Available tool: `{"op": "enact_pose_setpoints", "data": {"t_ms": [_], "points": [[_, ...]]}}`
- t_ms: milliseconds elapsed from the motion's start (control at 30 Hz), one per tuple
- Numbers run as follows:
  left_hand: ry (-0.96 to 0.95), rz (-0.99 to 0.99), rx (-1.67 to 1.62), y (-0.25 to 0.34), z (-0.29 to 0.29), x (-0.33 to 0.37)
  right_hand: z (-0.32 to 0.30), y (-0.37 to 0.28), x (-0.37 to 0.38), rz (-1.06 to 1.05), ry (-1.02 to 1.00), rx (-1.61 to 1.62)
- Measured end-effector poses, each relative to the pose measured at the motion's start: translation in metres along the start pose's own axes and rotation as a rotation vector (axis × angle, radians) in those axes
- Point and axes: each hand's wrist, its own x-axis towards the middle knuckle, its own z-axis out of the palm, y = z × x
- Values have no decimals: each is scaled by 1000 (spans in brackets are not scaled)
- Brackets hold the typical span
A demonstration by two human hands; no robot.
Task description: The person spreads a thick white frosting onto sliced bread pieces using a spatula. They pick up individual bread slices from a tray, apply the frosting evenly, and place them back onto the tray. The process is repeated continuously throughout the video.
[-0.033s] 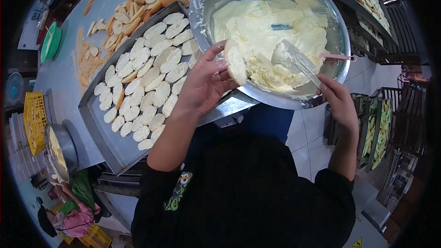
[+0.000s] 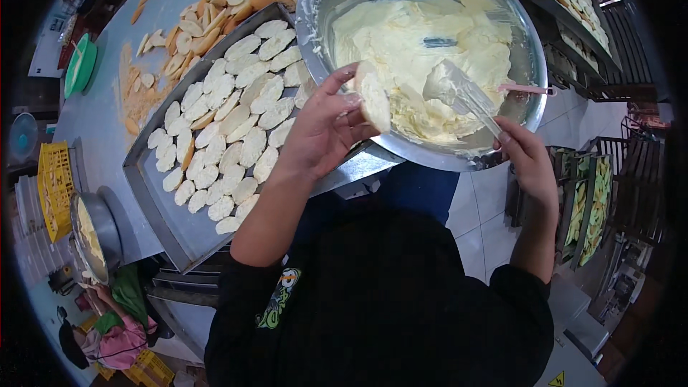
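My left hand (image 2: 326,125) pinches a pale oval bread slice (image 2: 373,97) upright at the near-left rim of a large metal bowl (image 2: 532,36). Thick pale yellow cream (image 2: 408,32) covers much of the bowl's inside. My right hand (image 2: 529,158) grips the handle of a spatula (image 2: 466,93), whose cream-coated blade rests in or just over the cream. Left of the bowl, a metal tray (image 2: 161,218) holds rows of bread slices (image 2: 215,147), most of them topped with a whitish layer. My left forearm hides part of the tray's near-right side.
Loose bread slices (image 2: 204,25) and crumbs lie on the metal table (image 2: 107,64) beyond the tray. A pink handle (image 2: 527,89) crosses the bowl's right rim. Racks with filled trays (image 2: 591,208) stand on the right. At lower left, another person (image 2: 118,337) works at a smaller bowl (image 2: 104,226).
My left hand and the bread slice have shifted very slightly right. The spatula and my right hand look almost unmoved.
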Motion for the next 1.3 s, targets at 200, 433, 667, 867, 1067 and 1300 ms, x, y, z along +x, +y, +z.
{"op": "enact_pose_setpoints", "data": {"t_ms": [200, 433, 667, 867, 1067, 1300], "points": [[-116, -69, -82, -8, 10, 11, 24, -10, -11, -126, 117, 120], [-162, -91, -40, -14, 15, 10, 34, -18, -1, -215, 110, 18], [-167, -97, -65, -14, 13, 6, 34, -10, 4, -312, 378, -129], [-156, -85, -79, -11, 12, 7, 28, 2, 9, -279, 458, -994], [-101, -44, -41, -10, 10, 6, 22, 6, 12, -248, 481, -767], [-41, 241, 296, -14, 19, 18, 35, -8, -4, -28, 216, 129]]}}
